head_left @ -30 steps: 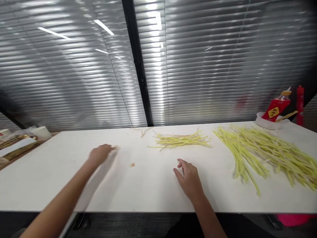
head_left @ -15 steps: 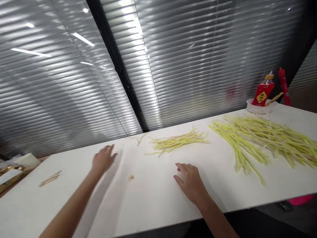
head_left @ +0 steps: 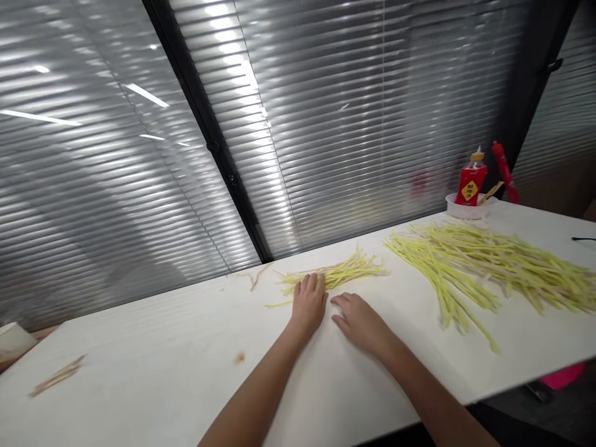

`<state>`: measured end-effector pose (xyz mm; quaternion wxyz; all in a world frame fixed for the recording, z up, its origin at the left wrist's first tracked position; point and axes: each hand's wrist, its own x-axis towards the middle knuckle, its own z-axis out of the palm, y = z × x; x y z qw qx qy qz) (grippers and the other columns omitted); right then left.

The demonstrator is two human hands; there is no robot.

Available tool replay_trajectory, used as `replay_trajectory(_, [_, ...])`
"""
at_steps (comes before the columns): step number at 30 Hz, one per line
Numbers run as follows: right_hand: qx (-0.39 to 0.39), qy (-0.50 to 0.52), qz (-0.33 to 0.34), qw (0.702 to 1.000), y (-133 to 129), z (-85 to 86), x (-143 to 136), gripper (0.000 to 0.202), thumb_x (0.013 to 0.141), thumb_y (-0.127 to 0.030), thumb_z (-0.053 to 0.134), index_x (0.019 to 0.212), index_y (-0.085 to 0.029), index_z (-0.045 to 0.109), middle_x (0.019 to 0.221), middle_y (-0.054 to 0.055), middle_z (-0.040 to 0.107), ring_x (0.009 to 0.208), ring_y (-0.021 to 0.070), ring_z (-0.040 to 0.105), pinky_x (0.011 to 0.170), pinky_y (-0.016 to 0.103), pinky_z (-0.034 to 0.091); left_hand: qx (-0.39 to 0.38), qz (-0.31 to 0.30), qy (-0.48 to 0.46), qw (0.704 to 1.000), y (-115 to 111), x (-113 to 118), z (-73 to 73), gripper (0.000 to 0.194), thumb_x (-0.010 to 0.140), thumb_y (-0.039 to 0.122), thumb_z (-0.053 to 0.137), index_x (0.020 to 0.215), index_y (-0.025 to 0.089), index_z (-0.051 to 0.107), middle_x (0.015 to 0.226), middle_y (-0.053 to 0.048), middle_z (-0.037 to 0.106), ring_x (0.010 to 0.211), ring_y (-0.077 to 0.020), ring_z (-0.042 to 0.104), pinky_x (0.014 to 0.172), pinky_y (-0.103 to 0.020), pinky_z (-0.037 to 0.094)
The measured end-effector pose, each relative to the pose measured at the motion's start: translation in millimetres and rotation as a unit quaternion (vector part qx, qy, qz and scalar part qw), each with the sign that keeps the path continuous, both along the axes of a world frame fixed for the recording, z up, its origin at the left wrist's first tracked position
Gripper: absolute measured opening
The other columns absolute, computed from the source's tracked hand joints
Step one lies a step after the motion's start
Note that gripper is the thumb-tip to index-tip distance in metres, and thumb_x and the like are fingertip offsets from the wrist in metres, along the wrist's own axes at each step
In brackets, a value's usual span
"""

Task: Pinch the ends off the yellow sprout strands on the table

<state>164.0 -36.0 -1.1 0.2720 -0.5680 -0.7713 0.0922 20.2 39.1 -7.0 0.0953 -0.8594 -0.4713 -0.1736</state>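
My left hand (head_left: pixel 309 303) rests at the near edge of a small bundle of thin yellow-green strands (head_left: pixel 356 268), fingers stretched forward over its front side. Whether the fingertips press on the strands I cannot make out. Just right of it, my right hand (head_left: pixel 356 315) hovers low above or on the white table, slightly curled, thumb and fingers apart, with nothing visible in it. One loose strand end pokes out left of the bundle. Farther right lies a much larger spread-out pile of the same strands (head_left: pixel 503 261).
Brownish thin strips (head_left: pixel 58 377) lie at the left, and a few more (head_left: pixel 255 277) near the back edge. A red-labelled bottle (head_left: pixel 470 183) stands in a pale shallow tub (head_left: pixel 465 212) at the back right. Window blinds (head_left: pixel 335 136) rise behind the white table (head_left: pixel 177 354).
My left hand has moved right, from the bare table to the small bundle, and is now beside my right hand. The view has shifted slightly to the right.
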Motion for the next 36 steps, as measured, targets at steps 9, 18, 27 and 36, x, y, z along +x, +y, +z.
replay_trajectory(9, [0.14, -0.143, -0.025, 0.979, 64.8, -17.9, 26.9, 0.028, 0.09, -0.016, 0.042, 0.115, -0.022, 0.054, 0.114, 0.008, 0.061, 0.109, 0.0238, 0.048, 0.095, 0.043, 0.022, 0.007, -0.016, 0.026, 1.0, -8.3, 1.2, -0.3, 0.025, 0.09, 0.024, 0.039, 0.109, 0.024, 0.055, 0.127, -0.01, 0.049, 0.118, -0.0264, 0.042, 0.095, -0.047, 0.032])
replay_trajectory(18, [0.128, -0.039, -0.043, 0.99, 59.0, -20.0, 33.0, 0.017, 0.083, -0.029, 0.054, 0.097, -0.023, 0.061, 0.117, 0.007, 0.059, 0.107, 0.0235, 0.047, 0.09, 0.042, 0.022, -0.012, 0.003, 0.014, 1.0, -8.1, 4.6, -6.3, 0.03, 0.088, 0.042, 0.042, 0.108, 0.022, 0.052, 0.142, -0.012, 0.038, 0.135, -0.0307, 0.024, 0.1, -0.057, 0.022])
replay_trajectory(27, [0.124, -0.093, -0.16, 0.975, 55.9, -15.7, 27.4, 0.037, 0.095, -0.027, 0.03, 0.126, -0.029, 0.049, 0.131, 0.007, 0.053, 0.118, 0.0286, 0.04, 0.093, 0.051, 0.018, 0.027, -0.043, 0.02, 0.999, -9.9, 4.4, -4.7, 0.023, 0.089, 0.03, 0.041, 0.107, 0.021, 0.052, 0.126, -0.012, 0.053, 0.126, -0.0256, 0.039, 0.1, -0.053, 0.023])
replay_trajectory(36, [0.093, -0.14, -0.102, 0.98, 48.7, -10.5, 28.9, 0.036, 0.088, -0.022, 0.041, 0.122, -0.027, 0.053, 0.113, 0.008, 0.063, 0.115, 0.0297, 0.039, 0.095, 0.056, 0.01, 0.164, -0.096, 0.059, 0.98, -14.3, 7.5, -9.6, 0.02, 0.09, 0.019, 0.04, 0.099, 0.021, 0.059, 0.124, -0.01, 0.057, 0.123, -0.024, 0.044, 0.1, -0.047, 0.022])
